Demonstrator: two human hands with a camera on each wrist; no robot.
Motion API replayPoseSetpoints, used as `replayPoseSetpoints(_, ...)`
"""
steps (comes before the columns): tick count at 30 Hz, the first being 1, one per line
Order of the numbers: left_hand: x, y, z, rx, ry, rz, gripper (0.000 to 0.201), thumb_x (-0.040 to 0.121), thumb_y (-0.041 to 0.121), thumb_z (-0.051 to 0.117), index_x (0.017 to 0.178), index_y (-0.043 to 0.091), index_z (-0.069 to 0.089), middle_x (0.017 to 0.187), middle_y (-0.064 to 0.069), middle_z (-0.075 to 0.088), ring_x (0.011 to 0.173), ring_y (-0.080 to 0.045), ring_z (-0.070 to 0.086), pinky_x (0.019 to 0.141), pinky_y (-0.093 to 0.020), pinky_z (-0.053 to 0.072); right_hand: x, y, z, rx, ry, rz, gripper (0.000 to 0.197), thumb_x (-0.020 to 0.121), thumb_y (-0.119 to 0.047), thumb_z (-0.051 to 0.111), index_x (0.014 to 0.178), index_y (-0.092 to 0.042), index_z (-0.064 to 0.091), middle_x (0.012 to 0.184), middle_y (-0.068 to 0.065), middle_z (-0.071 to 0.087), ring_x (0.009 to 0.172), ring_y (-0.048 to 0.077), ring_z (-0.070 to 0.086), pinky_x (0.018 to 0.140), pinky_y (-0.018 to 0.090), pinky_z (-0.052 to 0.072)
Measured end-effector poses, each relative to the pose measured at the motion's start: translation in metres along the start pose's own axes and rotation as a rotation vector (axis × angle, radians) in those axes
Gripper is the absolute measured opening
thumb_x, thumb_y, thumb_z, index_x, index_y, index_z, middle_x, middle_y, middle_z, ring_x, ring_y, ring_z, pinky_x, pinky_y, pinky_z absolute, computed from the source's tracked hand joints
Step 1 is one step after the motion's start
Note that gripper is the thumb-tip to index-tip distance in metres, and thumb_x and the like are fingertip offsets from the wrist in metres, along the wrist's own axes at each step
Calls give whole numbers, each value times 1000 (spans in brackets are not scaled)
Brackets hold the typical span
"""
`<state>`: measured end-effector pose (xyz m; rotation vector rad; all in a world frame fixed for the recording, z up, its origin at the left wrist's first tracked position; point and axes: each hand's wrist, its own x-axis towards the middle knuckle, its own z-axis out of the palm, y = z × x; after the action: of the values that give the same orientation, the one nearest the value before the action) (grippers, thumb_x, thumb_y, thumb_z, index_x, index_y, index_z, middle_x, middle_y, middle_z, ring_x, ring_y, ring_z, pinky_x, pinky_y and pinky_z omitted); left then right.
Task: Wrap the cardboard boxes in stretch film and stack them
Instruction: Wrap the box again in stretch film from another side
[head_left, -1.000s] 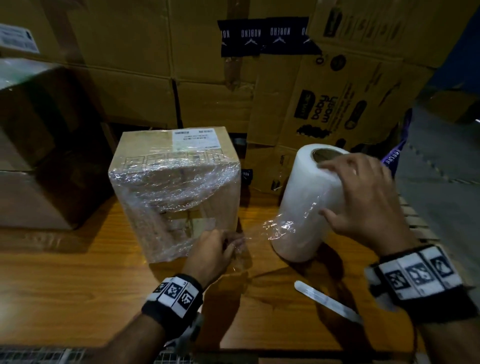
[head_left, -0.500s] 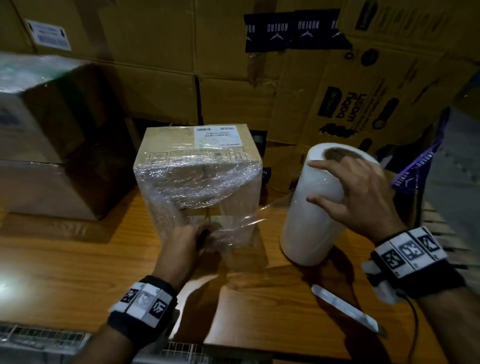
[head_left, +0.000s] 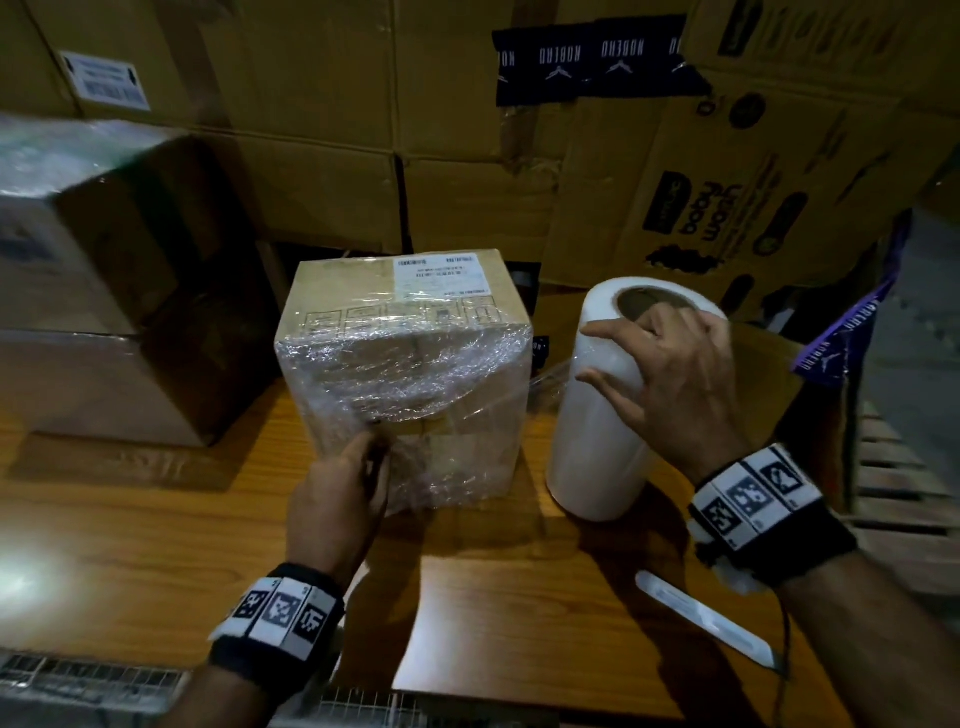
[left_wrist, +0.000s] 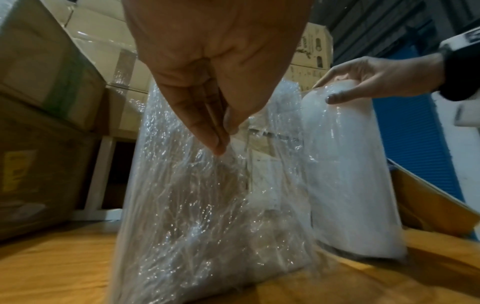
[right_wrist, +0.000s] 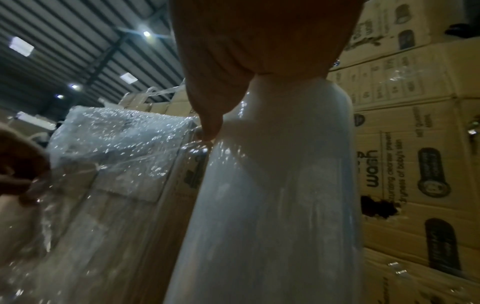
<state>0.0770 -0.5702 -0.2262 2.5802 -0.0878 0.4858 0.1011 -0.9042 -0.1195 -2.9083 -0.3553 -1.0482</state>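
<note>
A small cardboard box (head_left: 415, 296) with a white label stands on the wooden table (head_left: 130, 519), its front and sides covered in crinkled stretch film. My left hand (head_left: 371, 441) pinches the loose film against the box's front face; the left wrist view shows thumb and fingers (left_wrist: 205, 123) closed on the film (left_wrist: 207, 205). The white film roll (head_left: 597, 452) stands upright just right of the box. My right hand (head_left: 623, 353) holds the roll's top, thumb on the side and fingers over the core. A taut sheet of film (head_left: 545, 379) runs from roll to box.
A large film-wrapped carton (head_left: 104, 291) sits at the left. Stacked cartons (head_left: 467, 156) form a wall close behind. A flat white tool (head_left: 701, 629) lies on the table near my right wrist. A wooden pallet (head_left: 893, 467) is at the right, wire mesh (head_left: 78, 680) along the near edge.
My left hand has moved from the box's lower right front corner leftward and up across the front face, carrying film with it. My right hand stays on the roll, which now stands more upright.
</note>
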Motion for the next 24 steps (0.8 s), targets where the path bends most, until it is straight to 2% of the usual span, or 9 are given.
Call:
replayPoseSetpoints(3, 3, 5, 0, 24, 75, -20, 9, 93, 31, 72, 101, 26, 70, 78, 1, 73, 65, -24, 69, 49, -29, 44, -7, -2, 6, -57, 51, 4, 58, 87, -67, 67, 131, -27, 65, 126, 16, 57, 122, 37, 52, 119, 59, 25)
replayPoseSetpoints(6, 2, 4, -6, 32, 99, -23, 10, 93, 33, 75, 98, 26, 69, 80, 4, 73, 64, -22, 67, 47, -24, 34, -12, -10, 16, -41, 125, -124, 57, 82, -59, 79, 125, -23, 70, 139, 21, 53, 133, 41, 44, 123, 60, 18)
replayPoseSetpoints(8, -1, 7, -16, 21, 130, -2, 11, 93, 31, 75, 94, 24, 66, 76, 3, 69, 59, -22, 65, 46, -24, 30, -14, -19, 24, -41, 138, -195, 47, 84, -54, 80, 120, -25, 73, 139, 18, 55, 129, 38, 43, 114, 54, 27)
replayPoseSetpoints(10, 0, 16, -32, -15, 233, 77, 11, 94, 26, 73, 95, 19, 64, 77, 1, 67, 61, -23, 63, 48, -29, 38, -13, -27, 29, -35, 139, -213, 33, 86, -49, 80, 111, -29, 74, 137, 14, 60, 123, 35, 44, 99, 47, 31)
replayPoseSetpoints(14, 20, 54, -67, -20, 389, 375, 25, 93, 22, 69, 112, 6, 68, 110, -13, 63, 100, -29, 59, 84, -32, 44, -7, -29, 30, 14, 146, -249, 17, 88, -38, 80, 93, -23, 75, 125, 11, 67, 102, 32, 50, 80, 42, 33)
replayPoseSetpoints(16, 44, 74, -80, 9, 330, 451, 45, 92, 34, 69, 129, 8, 63, 137, -14, 56, 127, -32, 52, 106, -40, 38, -4, -29, 27, 33, 129, -264, 19, 94, -37, 74, 93, -19, 74, 120, 11, 68, 91, 31, 56, 75, 41, 35)
replayPoseSetpoints(19, 81, 87, -87, 171, 13, 458, 82, 87, 67, 61, 153, 21, 44, 165, -11, 30, 151, -33, 29, 122, -49, 22, 1, -34, 24, 107, 111, -302, 21, 101, -32, 67, 95, -13, 72, 109, 10, 70, 78, 28, 63, 66, 38, 42)
replayPoseSetpoints(22, 92, 88, -77, 338, -238, 475, 114, 70, 83, 71, 159, 23, 32, 163, -12, 31, 148, -34, 32, 121, -50, 24, 0, -39, 26, 169, 77, -284, 23, 104, -32, 64, 94, -12, 70, 94, 4, 69, 65, 26, 62, 54, 34, 45)
replayPoseSetpoints(24, 82, 88, -69, 361, -194, 454, 125, 62, 83, 77, 158, 18, 30, 158, -16, 34, 144, -35, 35, 122, -50, 24, 0, -42, 29, 225, 60, -233, 24, 105, -34, 62, 95, -14, 70, 89, 1, 67, 63, 22, 62, 49, 32, 46)
